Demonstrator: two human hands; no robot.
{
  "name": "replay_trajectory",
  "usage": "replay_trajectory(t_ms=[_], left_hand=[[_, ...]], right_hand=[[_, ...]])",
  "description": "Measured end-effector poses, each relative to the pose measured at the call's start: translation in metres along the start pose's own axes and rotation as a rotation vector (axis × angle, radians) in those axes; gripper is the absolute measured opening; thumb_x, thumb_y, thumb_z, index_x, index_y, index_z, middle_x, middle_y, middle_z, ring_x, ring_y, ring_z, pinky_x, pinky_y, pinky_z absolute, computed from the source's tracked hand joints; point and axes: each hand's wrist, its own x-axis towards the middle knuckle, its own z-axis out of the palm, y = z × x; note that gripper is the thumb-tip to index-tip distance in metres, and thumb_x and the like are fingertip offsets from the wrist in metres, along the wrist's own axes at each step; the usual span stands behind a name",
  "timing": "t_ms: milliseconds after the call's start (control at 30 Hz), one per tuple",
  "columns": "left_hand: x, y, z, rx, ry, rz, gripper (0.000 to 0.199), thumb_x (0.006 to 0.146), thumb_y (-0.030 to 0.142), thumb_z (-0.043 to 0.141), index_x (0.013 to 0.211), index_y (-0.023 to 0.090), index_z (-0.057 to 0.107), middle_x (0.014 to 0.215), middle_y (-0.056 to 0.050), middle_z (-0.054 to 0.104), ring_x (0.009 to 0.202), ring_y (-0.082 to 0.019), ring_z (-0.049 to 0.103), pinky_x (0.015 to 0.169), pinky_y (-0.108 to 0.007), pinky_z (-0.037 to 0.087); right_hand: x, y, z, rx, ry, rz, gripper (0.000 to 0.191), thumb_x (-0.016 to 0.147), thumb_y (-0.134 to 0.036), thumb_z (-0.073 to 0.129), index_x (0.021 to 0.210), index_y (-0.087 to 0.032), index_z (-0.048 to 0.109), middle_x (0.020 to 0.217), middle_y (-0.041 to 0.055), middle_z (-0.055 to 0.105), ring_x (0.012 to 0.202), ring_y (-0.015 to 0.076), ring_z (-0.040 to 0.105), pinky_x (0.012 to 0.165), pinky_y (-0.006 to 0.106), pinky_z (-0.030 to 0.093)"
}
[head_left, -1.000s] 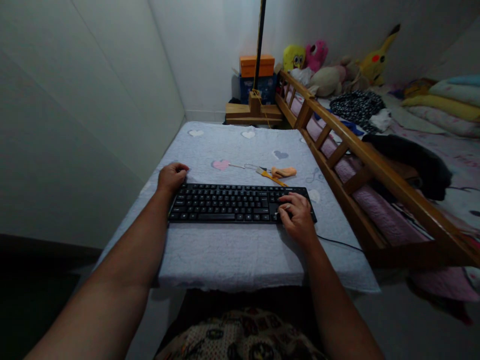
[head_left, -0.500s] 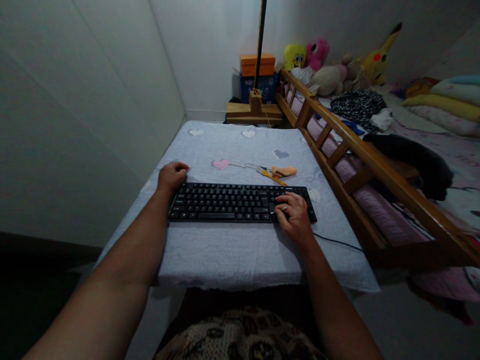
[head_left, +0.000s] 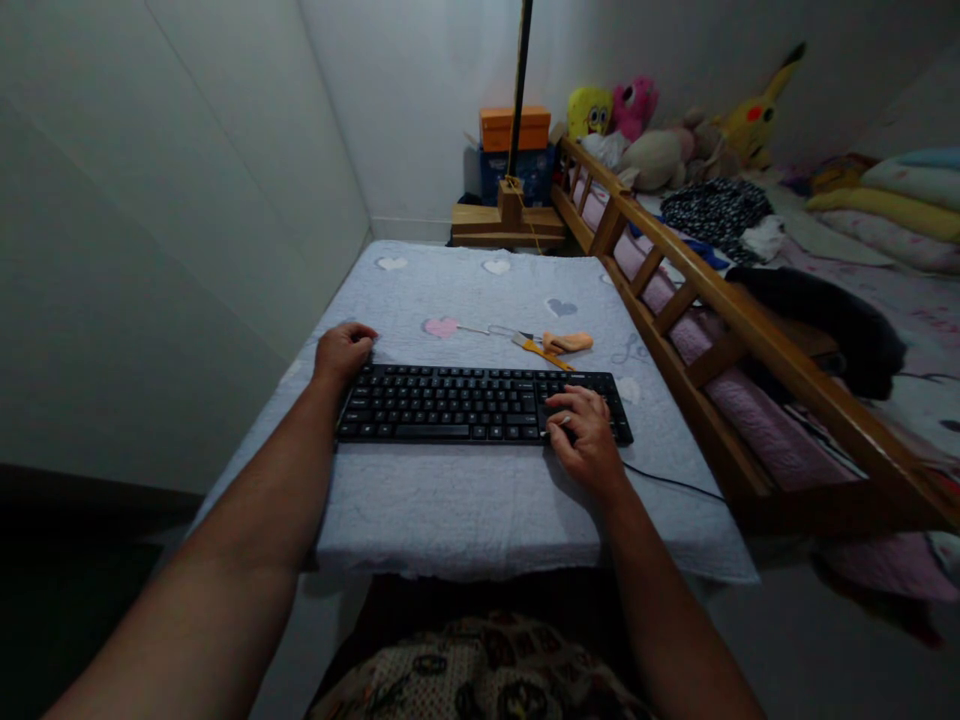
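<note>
A black keyboard [head_left: 450, 405] lies lengthwise across the cloth-covered table. At its back left corner is my left hand [head_left: 345, 350], fingers curled down around the corner and partly hidden. Over the number-pad end, my right hand [head_left: 583, 430] pinches a thin white stick that looks like a cotton swab [head_left: 553, 431]; its tip points left, down at the keys. Behind the keyboard lie a small brush [head_left: 541, 352] with a yellow handle and a peach-coloured handle [head_left: 568, 343]. Beside them is a thin looped wire tool [head_left: 504, 330].
The keyboard's cable [head_left: 675, 483] runs off the right side of the table [head_left: 465, 510]. A wooden bed rail [head_left: 697, 290] stands close along the right, with a wall [head_left: 187, 250] on the left. Behind the table are a wooden stand [head_left: 510, 225] and an orange box [head_left: 514, 129].
My right hand has shifted slightly left over the keys, with the swab still pinched. My left hand and the keyboard stay in place.
</note>
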Motion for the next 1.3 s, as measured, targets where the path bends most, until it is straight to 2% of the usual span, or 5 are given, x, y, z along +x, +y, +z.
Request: replay_trajectory(t_ms=[300,567,967,1300], left_hand=[[-0.0017,0.0031,-0.0012,0.013,0.001,0.0,0.023,0.071,0.027,0.064,0.086,0.023,0.081,0.086,-0.004,0.08,0.092,-0.027,0.074,0.094,-0.035,0.059],[-0.0053,0.0095,-0.0031,0.011,0.01,-0.014,0.02,0.07,0.026,0.065,0.082,0.025,0.08,0.084,-0.004,0.08,0.093,-0.028,0.075,0.093,-0.035,0.06],[-0.0021,0.003,-0.0008,0.013,0.001,-0.001,0.021,0.071,0.027,0.065,0.086,0.023,0.08,0.086,-0.006,0.081,0.092,-0.028,0.075,0.093,-0.037,0.058],[-0.0042,0.0067,-0.0027,0.003,0.007,-0.007,0.02,0.072,0.026,0.065,0.084,0.024,0.08,0.082,-0.004,0.078,0.092,-0.028,0.075,0.094,-0.036,0.059]], right_hand=[[0.0008,0.0028,0.0029,-0.013,0.02,0.016,0.019,0.102,-0.02,0.063,0.092,-0.028,0.077,0.12,0.0087,0.083,0.137,0.0359,0.063,0.125,0.067,0.042],[-0.0021,-0.0022,-0.0017,0.006,-0.01,0.021,0.016,0.097,-0.02,0.066,0.088,-0.029,0.076,0.121,0.0077,0.083,0.14,0.0368,0.061,0.127,0.068,0.04],[-0.0039,-0.0013,0.0003,0.026,0.02,-0.001,0.019,0.099,-0.019,0.064,0.089,-0.029,0.077,0.118,0.0082,0.083,0.137,0.0364,0.063,0.125,0.069,0.042],[-0.0034,0.0018,0.0019,-0.016,0.028,0.014,0.018,0.101,-0.021,0.067,0.093,-0.03,0.08,0.12,0.0081,0.082,0.137,0.0361,0.063,0.125,0.068,0.043]])
